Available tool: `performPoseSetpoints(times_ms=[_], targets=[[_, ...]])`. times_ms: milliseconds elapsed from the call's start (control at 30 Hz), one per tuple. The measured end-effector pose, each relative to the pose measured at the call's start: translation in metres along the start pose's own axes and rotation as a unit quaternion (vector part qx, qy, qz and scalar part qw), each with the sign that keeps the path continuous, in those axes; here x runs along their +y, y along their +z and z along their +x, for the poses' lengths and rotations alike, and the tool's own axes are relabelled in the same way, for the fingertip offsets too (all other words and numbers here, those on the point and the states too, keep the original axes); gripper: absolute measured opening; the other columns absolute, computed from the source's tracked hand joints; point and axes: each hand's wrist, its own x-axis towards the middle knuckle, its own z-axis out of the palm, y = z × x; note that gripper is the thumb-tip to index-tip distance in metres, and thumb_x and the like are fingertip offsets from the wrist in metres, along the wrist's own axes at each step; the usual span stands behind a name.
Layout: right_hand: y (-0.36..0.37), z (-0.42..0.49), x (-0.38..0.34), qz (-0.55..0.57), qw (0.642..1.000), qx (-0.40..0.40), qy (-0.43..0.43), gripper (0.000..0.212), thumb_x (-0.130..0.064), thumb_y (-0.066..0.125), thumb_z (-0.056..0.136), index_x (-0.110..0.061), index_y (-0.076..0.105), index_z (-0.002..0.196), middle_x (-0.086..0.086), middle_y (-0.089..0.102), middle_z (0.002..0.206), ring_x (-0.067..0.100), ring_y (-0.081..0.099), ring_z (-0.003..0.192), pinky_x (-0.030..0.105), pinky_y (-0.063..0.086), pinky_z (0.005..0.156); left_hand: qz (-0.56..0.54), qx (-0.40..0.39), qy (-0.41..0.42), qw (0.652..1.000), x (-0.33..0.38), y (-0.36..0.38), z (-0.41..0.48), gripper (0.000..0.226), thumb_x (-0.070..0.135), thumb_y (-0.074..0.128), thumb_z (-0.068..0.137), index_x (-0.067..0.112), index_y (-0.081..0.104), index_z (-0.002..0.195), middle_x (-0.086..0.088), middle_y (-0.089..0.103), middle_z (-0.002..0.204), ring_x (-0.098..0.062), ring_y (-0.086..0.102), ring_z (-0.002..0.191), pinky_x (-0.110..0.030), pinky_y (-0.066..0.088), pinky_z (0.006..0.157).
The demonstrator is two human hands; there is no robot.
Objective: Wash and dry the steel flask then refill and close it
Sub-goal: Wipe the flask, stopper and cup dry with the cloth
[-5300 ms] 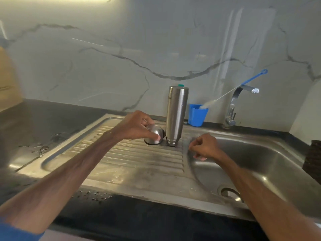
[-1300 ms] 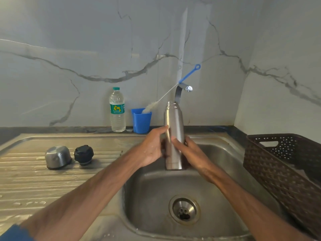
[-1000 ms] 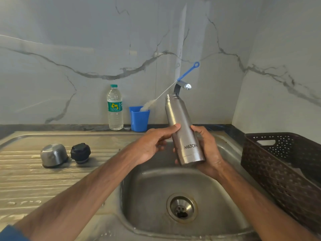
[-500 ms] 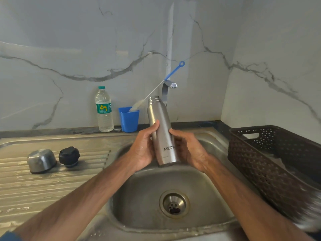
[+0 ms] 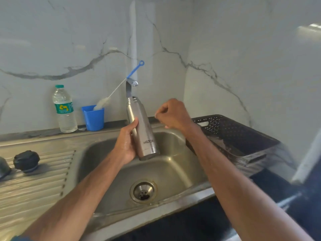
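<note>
The right hand has let go of the steel flask and lifted clear to its right, fingers curled on nothing. Only the left hand grips the flask now, tilted over the sink basin, no longer standing capped on the draining board.

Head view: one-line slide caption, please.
Left hand holds the uncapped steel flask tilted over the sink; right hand hovers beside it, curled.
</note>
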Motion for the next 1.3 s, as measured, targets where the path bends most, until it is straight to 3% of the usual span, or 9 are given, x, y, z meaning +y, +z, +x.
performPoseSetpoints(times_ms=[233,367,467,633,733,833,1000,1200,1300], targets=[[-0.091,-0.004,0.049,-0.06,0.991,0.007,0.122,0.007,0.0,0.072,0.086,0.0,0.077,0.082,0.012,0.076,0.07,0.022,0.077,0.061,0.041,0.067,0.066,-0.023,-0.004,-0.011,1.0,-0.01,-0.006,0.0,0.068,0.043,0.075,0.087,0.009,0.059,0.144,-0.017,0.068,0.127,-0.035,0.066,0.117,-0.051,0.056,0.1],[-0.104,-0.013,0.104,-0.204,0.959,-0.109,0.165,0.007,-0.01,0.077,0.086,-0.004,0.078,0.087,0.011,0.078,0.081,0.027,0.077,0.073,0.045,0.066,0.076,-0.009,-0.014,-0.015,1.0,-0.015,-0.006,0.002,0.069,0.043,0.074,0.088,0.008,0.058,0.145,-0.019,0.065,0.128,-0.035,0.064,0.117,-0.054,0.049,0.11],[-0.106,-0.019,0.126,-0.285,0.916,-0.21,0.187,0.019,-0.012,0.073,0.091,-0.013,0.071,0.072,0.006,0.071,0.079,0.023,0.068,0.069,0.035,0.061,0.066,-0.009,-0.013,-0.009,1.0,-0.016,-0.006,0.002,0.076,0.045,0.078,0.083,0.009,0.057,0.146,-0.018,0.064,0.129,-0.035,0.064,0.119,-0.053,0.051,0.106],[-0.099,-0.007,0.131,-0.309,0.892,-0.259,0.203,0.013,-0.016,0.081,0.085,-0.008,0.076,0.075,0.012,0.078,0.094,0.029,0.078,0.085,0.047,0.066,0.077,0.001,-0.016,-0.015,1.0,-0.016,-0.005,0.002,0.068,0.045,0.07,0.091,0.008,0.056,0.147,-0.018,0.063,0.129,-0.034,0.062,0.118,-0.05,0.053,0.102],[-0.096,-0.004,0.126,-0.316,0.895,-0.242,0.2,0.027,-0.025,0.083,0.086,-0.014,0.066,0.069,0.005,0.072,0.083,0.023,0.072,0.077,0.036,0.065,0.07,0.0,-0.017,-0.022,1.0,-0.015,-0.004,0.0,0.066,0.044,0.068,0.093,0.008,0.056,0.147,-0.017,0.063,0.127,-0.033,0.062,0.117,-0.049,0.053,0.102],[-0.092,-0.002,0.125,-0.293,0.905,-0.226,0.212,0.032,-0.026,0.077,0.091,-0.016,0.057,0.068,0.002,0.055,0.07,0.018,0.053,0.059,0.028,0.046,0.049,-0.003,-0.011,-0.022,1.0,-0.014,-0.004,-0.003,0.067,0.044,0.069,0.091,0.009,0.057,0.146,-0.017,0.064,0.127,-0.033,0.063,0.116,-0.049,0.054,0.098],[-0.103,0.008,0.111,-0.233,0.94,-0.15,0.2,0.032,-0.041,0.079,0.082,-0.011,0.067,0.088,0.01,0.072,0.095,0.025,0.069,0.085,0.034,0.059,0.075,-0.009,-0.001,-0.024,1.0,-0.012,-0.006,-0.006,0.065,0.043,0.071,0.089,0.009,0.058,0.144,-0.016,0.066,0.127,-0.034,0.064,0.117,-0.048,0.055,0.095],[-0.131,0.028,0.049,-0.202,0.973,0.008,0.112,0.027,-0.029,0.073,0.09,-0.004,0.061,0.089,0.005,0.063,0.081,0.017,0.058,0.065,0.026,0.043,0.051,-0.019,0.009,-0.024,0.999,-0.006,-0.011,-0.007,0.07,0.044,0.075,0.084,0.009,0.059,0.142,-0.018,0.067,0.127,-0.036,0.065,0.117,-0.05,0.055,0.095],[-0.12,0.026,0.019,-0.083,0.994,0.053,0.056,0.021,-0.027,0.068,0.093,-0.007,0.063,0.089,0.001,0.066,0.082,0.014,0.065,0.069,0.022,0.05,0.05,-0.023,0.014,-0.024,0.999,-0.003,-0.013,-0.008,0.064,0.045,0.073,0.088,0.009,0.061,0.139,-0.02,0.069,0.123,-0.037,0.067,0.111,-0.051,0.056,0.094]])
